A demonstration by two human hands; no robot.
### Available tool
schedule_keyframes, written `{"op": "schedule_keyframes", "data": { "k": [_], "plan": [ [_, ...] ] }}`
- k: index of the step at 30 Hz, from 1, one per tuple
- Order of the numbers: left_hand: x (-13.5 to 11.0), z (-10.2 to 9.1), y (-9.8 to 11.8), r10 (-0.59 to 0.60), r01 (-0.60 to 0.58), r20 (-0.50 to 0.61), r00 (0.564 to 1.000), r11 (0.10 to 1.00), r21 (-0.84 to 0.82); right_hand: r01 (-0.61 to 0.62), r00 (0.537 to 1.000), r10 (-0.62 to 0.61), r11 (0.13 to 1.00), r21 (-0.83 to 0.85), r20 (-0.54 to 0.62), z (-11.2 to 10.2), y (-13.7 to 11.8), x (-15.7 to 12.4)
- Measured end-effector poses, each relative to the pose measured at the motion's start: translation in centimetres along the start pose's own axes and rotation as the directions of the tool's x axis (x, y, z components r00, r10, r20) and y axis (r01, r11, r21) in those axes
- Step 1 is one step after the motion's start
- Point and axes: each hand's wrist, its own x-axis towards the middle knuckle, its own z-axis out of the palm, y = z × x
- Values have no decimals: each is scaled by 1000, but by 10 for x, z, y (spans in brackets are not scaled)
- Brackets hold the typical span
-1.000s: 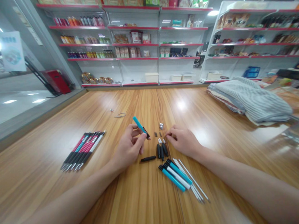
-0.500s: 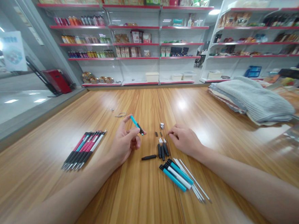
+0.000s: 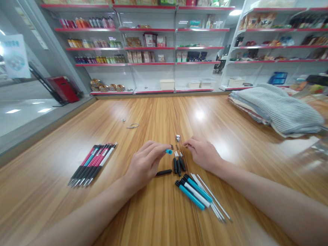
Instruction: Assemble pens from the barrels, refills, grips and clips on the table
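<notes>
My left hand (image 3: 146, 163) is closed round a blue pen barrel (image 3: 169, 151); only the barrel's blue end pokes out past my fingertips. My right hand (image 3: 202, 153) rests on the wooden table (image 3: 159, 220) with its fingertips pinched together just right of several small metal parts (image 3: 177, 138); whatever is between them is too small to make out. Between the hands lie several short black pen tips (image 3: 177, 163) and one loose black piece (image 3: 163, 172). Nearer me are blue and white pen barrels (image 3: 193, 191) and thin white refills (image 3: 214, 202).
A row of assembled pink, blue and white pens (image 3: 92, 163) lies to the left. Folded grey and striped cloths (image 3: 278, 109) sit at the right. A small wire ring (image 3: 132, 126) lies farther back. Store shelves (image 3: 147, 45) with goods stand behind the table.
My left hand has lowered the blue barrel from an upright tilt and turned it flat, hiding most of it in the fingers. My right hand has barely shifted.
</notes>
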Motion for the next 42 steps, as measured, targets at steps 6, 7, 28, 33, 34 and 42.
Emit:
{"op": "schedule_keyframes", "data": {
  "k": [6,7,28,33,34,42],
  "plan": [
    [2,-4,1,59,-60,49,997,998,15,50,998,-51,998,39,26,2,1,0],
    [2,-3,1,69,-69,52,996,997,16,59,998,-60,997,44,28,2,0,0],
    [2,-2,1,62,-64,89,994,998,18,169,983,-176,978,126,45,-3,-5,-3],
    [2,-2,0,39,-42,97,995,998,38,211,976,-216,964,163,18,-5,-7,-4],
    [1,-2,0,35,-39,97,995,999,37,222,974,-228,960,172,16,-5,-8,-4],
    [1,-2,1,26,-30,113,993,999,27,260,962,-271,944,202,30,-5,-10,-3]
  ]
}}
